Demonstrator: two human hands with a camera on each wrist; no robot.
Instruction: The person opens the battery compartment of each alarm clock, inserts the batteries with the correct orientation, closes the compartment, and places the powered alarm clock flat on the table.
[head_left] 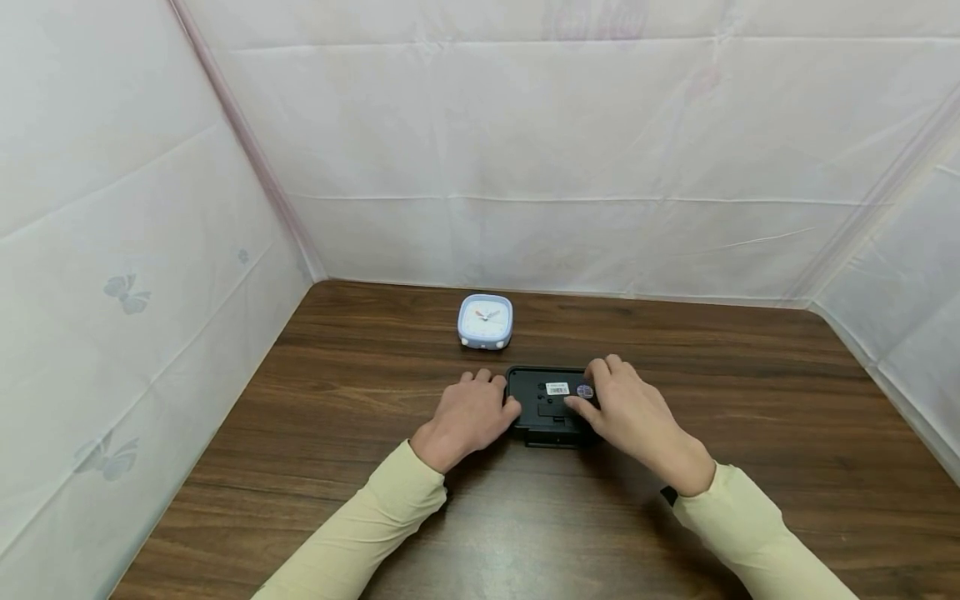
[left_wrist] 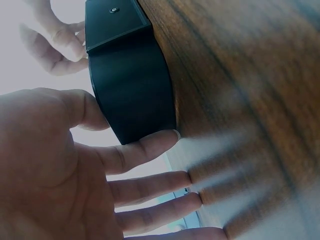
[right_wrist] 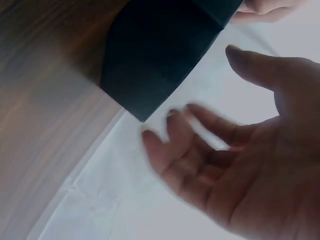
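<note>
A black rectangular device (head_left: 529,410) lies on the table with its back up, showing a white barcode label, a round sticker and a small cover panel. At its left end my left hand (head_left: 469,417) holds the device between thumb and index finger; the other fingers stretch out along the wood, as the left wrist view shows. My right hand (head_left: 633,412) is over the right end, thumb above the panel. In the right wrist view the fingers (right_wrist: 182,175) are loosely bent and apart from the black casing (right_wrist: 150,55).
A small light-blue alarm clock (head_left: 485,322) sits behind the device, its dial up. The brown wooden table (head_left: 360,358) is bordered by pale patterned sheeting (head_left: 480,150) at the back and both sides.
</note>
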